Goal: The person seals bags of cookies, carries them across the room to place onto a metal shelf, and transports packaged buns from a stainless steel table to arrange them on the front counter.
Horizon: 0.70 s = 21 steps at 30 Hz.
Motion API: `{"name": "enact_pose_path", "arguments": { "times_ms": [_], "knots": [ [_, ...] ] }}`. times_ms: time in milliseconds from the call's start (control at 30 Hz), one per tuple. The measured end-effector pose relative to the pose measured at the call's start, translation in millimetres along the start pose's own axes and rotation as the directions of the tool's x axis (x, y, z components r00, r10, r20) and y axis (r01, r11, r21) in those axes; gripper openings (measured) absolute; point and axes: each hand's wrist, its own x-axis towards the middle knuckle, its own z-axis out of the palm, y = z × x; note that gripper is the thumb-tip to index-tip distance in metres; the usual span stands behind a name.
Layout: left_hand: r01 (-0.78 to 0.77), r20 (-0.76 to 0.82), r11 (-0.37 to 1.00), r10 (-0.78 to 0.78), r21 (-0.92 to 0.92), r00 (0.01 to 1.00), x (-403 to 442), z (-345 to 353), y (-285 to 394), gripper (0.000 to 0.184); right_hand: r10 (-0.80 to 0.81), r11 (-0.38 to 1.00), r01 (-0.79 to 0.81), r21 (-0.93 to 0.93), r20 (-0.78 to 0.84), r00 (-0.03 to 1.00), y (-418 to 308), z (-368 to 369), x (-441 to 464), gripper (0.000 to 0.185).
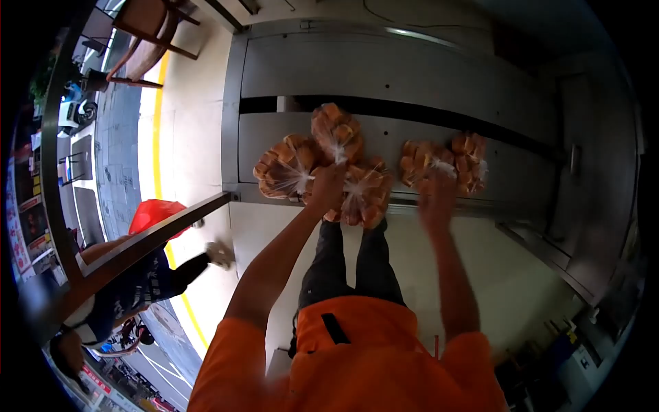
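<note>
At far left, a bright street with a yellow line (160, 117) and, near the workspace, a passer-by (137, 288) in dark clothing. Across the centre, a grey metal tabletop (322, 69), seen from above. Below it, the camera wearer's orange shirt (357, 364) and dark trousers (320, 271). Running along the tabletop, a long dark slot (425, 112).

On the tabletop, five clear plastic bags of orange-brown chunks, possibly bread: a left bag (280, 161), a far bag (335, 126) and a near bag (369, 199) in one cluster; an inner right bag (416, 163) and an outer right bag (469, 151) side by side. Near bag apparently reaching past the front edge, hence liable to tip toward the legs if nudged. Far bag overlapping the slot, with some risk of snagging on metal.

Among the cluster's necks, the left grip (328, 187); fingers partly hidden, so impossible to tell whether clamped on plastic. At the inner right bag's neck, the right grip (437, 199), blurred; closure equally impossible to tell.

Smallest, the pale gathered necks: apparently thin film, likely to tear under a hard pull, or, crowded together, to drag a neighbour along.
</note>
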Motion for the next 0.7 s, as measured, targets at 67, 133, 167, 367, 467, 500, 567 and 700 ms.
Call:
{"name": "enact_pose_path", "arguments": {
  "times_ms": [67,133,167,367,467,500,567,700],
  "knots": [
    [-0.019,0.032,0.999,0.020,-0.036,0.999,12,-2,-3,0.046,0.009,0.977,-0.053,0.207,0.206,0.979,-52,35,-8,0.052],
    [-0.070,0.052,0.989,0.063,0.131,0.997,24,1,-18,0.044,0.004,0.991,-0.039,0.125,0.267,0.964,-113,59,0,0.055],
    [-0.075,0.056,0.989,0.069,0.124,0.996,27,1,-21,0.044,0.036,0.999,-0.040,0.013,0.244,0.969,-128,73,-2,0.054],
    [0.037,0.100,0.999,-0.040,0.025,0.994,23,-29,-24,0.032,0.163,0.983,-0.174,0.050,0.173,0.971,-100,142,-17,0.044],
    [-0.044,0.012,0.999,0.044,-0.012,0.999,14,-59,-9,0.028,0.193,0.981,-0.193,-0.023,0.015,0.981,-88,129,-17,0.039],
    [-0.070,0.063,0.994,0.065,0.082,0.996,14,-73,-8,0.027,0.191,0.981,-0.191,-0.026,0.011,0.981,-78,132,-17,0.039],
    [-0.099,0.120,0.979,0.078,0.179,0.990,11,-101,-2,0.026,0.438,0.860,-0.452,0.237,0.110,0.892,-61,144,-25,0.036],
    [-0.377,0.278,0.869,0.295,0.320,0.914,12,-153,14,0.020,0.445,0.836,-0.452,0.311,0.097,0.890,-62,118,-23,0.032]
  ]
}}
